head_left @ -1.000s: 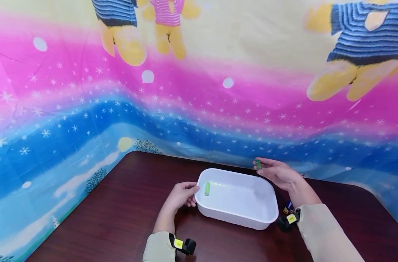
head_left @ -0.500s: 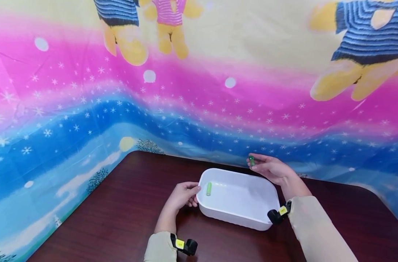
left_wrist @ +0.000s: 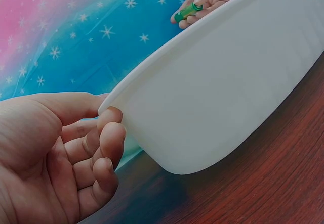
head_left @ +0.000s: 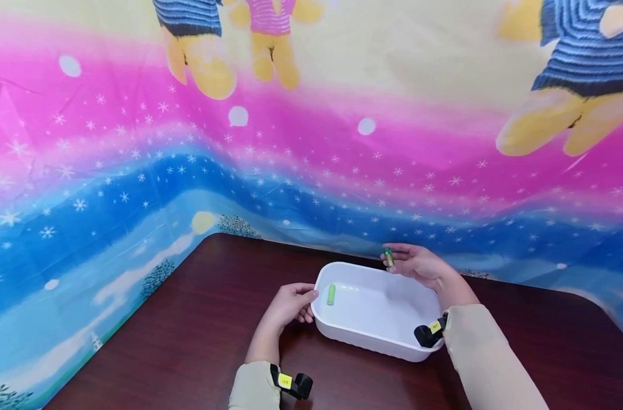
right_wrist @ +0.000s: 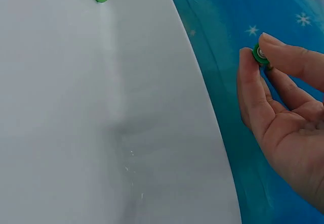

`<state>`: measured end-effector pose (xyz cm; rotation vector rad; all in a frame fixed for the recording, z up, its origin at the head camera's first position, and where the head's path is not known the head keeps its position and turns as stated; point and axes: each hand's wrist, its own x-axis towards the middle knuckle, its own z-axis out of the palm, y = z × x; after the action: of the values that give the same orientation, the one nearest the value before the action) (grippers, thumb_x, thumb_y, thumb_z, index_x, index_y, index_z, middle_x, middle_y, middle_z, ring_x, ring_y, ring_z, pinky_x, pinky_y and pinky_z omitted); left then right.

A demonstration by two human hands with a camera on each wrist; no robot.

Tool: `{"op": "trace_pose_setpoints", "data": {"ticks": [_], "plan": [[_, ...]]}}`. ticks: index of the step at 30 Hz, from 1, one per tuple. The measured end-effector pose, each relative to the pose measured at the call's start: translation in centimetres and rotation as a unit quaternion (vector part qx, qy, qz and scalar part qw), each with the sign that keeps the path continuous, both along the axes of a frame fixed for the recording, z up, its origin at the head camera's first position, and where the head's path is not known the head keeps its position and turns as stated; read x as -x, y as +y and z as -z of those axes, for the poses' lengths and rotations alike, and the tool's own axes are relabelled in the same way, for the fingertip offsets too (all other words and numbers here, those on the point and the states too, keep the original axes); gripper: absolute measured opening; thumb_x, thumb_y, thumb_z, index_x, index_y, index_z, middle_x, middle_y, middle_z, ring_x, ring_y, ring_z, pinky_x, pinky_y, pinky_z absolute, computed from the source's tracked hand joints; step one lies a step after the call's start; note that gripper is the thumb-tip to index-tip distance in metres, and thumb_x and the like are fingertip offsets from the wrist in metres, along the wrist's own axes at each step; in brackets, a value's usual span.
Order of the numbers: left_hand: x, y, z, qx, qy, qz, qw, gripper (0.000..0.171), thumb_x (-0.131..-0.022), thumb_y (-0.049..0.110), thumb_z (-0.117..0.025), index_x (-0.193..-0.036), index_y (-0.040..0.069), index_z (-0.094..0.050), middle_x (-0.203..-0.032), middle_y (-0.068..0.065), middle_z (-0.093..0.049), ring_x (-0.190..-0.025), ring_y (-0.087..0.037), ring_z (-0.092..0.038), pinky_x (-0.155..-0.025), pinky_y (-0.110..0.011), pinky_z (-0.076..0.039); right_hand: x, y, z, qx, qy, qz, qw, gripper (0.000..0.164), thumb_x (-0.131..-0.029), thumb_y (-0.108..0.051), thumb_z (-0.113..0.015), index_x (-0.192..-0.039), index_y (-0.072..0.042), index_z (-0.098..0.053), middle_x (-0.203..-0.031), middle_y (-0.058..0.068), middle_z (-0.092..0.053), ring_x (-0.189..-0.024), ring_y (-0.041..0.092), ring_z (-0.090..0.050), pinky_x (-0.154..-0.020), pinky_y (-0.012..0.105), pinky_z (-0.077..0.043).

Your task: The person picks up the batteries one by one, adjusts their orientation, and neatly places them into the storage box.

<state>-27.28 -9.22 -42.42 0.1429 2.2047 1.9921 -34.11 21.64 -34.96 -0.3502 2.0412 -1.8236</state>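
Note:
My left hand [head_left: 288, 307] pinches the left rim of a white plastic tub [head_left: 368, 340], thumb and index finger on the lip in the left wrist view. Over the tub's far rim, my right hand [head_left: 419, 266] holds a small green battery [head_left: 389, 257] between thumb and fingers. The right wrist view shows that battery [right_wrist: 260, 54] end-on, its round metal end facing the camera. Inside the tub, near its left wall, lies a light green cylinder [head_left: 331, 295] shaped like a battery.
The tub stands on a dark red-brown wooden table [head_left: 188, 341]. A printed cloth [head_left: 301, 142] with snowflakes and bears hangs behind the table and along its left side. My right forearm [head_left: 488, 347] reaches past the tub's right end.
My right hand has moved left with the green battery, from beyond the tub's far right corner to over its far rim. A blue battery seen beside the tub is now hidden behind my right arm.

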Motion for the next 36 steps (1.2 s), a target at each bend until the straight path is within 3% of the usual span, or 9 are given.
{"op": "trace_pose_setpoints", "data": {"ticks": [7,12,20,24,27,36], "plan": [[-0.1,0.1,-0.1,0.000,-0.001,-0.003,1.0000,0.038,-0.091,0.020,-0.060,-0.121,-0.003,-0.056,-0.056,-0.005,-0.056,-0.044,-0.011,-0.054,-0.044,-0.022,-0.044,0.2,-0.6,0.4,-0.050,0.009,-0.003,0.999,0.071,-0.079,0.008,-0.065,-0.140,0.004,-0.030,-0.119,0.020,-0.051,-0.105,0.027,-0.055,-0.090,0.039,-0.047],[-0.1,0.1,-0.1,-0.006,-0.002,-0.005,1.0000,0.038,-0.090,0.019,-0.060,-0.121,-0.003,-0.056,-0.056,-0.006,-0.057,-0.044,-0.010,-0.055,-0.044,-0.021,-0.045,0.3,-0.8,0.9,-0.070,0.019,-0.005,0.997,0.070,-0.076,0.013,-0.064,-0.139,0.005,-0.033,-0.117,0.023,-0.049,-0.103,0.031,-0.054,-0.085,0.037,-0.050],[-0.1,0.1,-0.1,-0.017,-0.013,-0.012,0.9997,0.036,-0.090,0.018,-0.060,-0.120,-0.002,-0.057,-0.056,-0.007,-0.058,-0.044,-0.011,-0.057,-0.044,-0.021,-0.047,0.3,-1.3,1.4,-0.089,0.057,-0.070,0.992,0.067,-0.071,0.016,-0.066,-0.132,0.010,-0.038,-0.116,0.028,-0.047,-0.100,0.028,-0.055,-0.079,0.036,-0.052],[0.0,0.1,0.0,-0.019,-0.014,-0.014,0.9996,0.035,-0.090,0.017,-0.060,-0.119,-0.002,-0.057,-0.056,-0.007,-0.058,-0.043,-0.012,-0.057,-0.044,-0.021,-0.047,0.2,-2.1,1.2,-0.123,0.075,-0.078,0.987,0.061,-0.071,0.016,-0.067,-0.127,0.008,-0.045,-0.111,0.024,-0.049,-0.096,0.027,-0.053,-0.075,0.035,-0.053],[0.0,0.2,0.0,-0.022,-0.014,-0.015,0.9995,0.035,-0.090,0.017,-0.060,-0.119,-0.002,-0.058,-0.055,-0.007,-0.058,-0.043,-0.011,-0.057,-0.044,-0.021,-0.047,0.3,-3.0,1.1,-0.177,0.102,-0.073,0.976,0.056,-0.070,0.014,-0.069,-0.123,0.003,-0.053,-0.106,0.017,-0.051,-0.094,0.026,-0.051,-0.072,0.034,-0.053],[-0.2,0.4,-0.2,-0.026,-0.020,-0.014,0.9993,0.035,-0.090,0.016,-0.060,-0.120,-0.003,-0.057,-0.055,-0.007,-0.057,-0.042,-0.011,-0.056,-0.043,-0.021,-0.046,0.1,-6.0,1.4,-0.312,0.165,-0.078,0.932,0.052,-0.068,0.013,-0.072,-0.115,-0.007,-0.062,-0.095,0.006,-0.055,-0.088,0.021,-0.053,-0.071,0.031,-0.052]]}}
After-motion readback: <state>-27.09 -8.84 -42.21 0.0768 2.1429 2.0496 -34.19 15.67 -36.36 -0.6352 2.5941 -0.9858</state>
